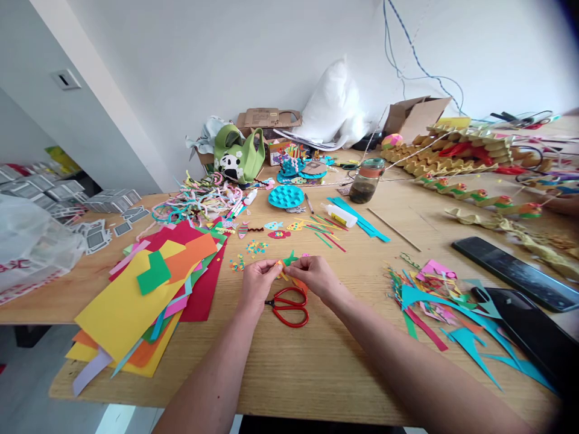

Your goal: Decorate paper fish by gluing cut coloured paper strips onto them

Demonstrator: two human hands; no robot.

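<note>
My left hand (260,280) and my right hand (316,277) meet above the table, both pinching a small yellow-orange paper piece (282,271) between thumbs and fingers. Its exact shape is partly covered by the fingertips. Just beyond the fingers a green paper piece (290,258) shows. An orange paper piece (300,285) lies under my right hand. Red-handled scissors (291,308) rest on the table just below the hands, their blades pointing left beneath my left wrist. Small paper dots (256,247) and paper fish (279,234) lie a little farther off.
Coloured paper sheets (131,301) are stacked at left. Paper scraps (465,325) and phones (515,271) lie at right. Beyond are a glue bottle (341,215), thin paper strips (326,232), a wooden stick (393,229), a glass jar (363,185) and a blue painted disc (286,197).
</note>
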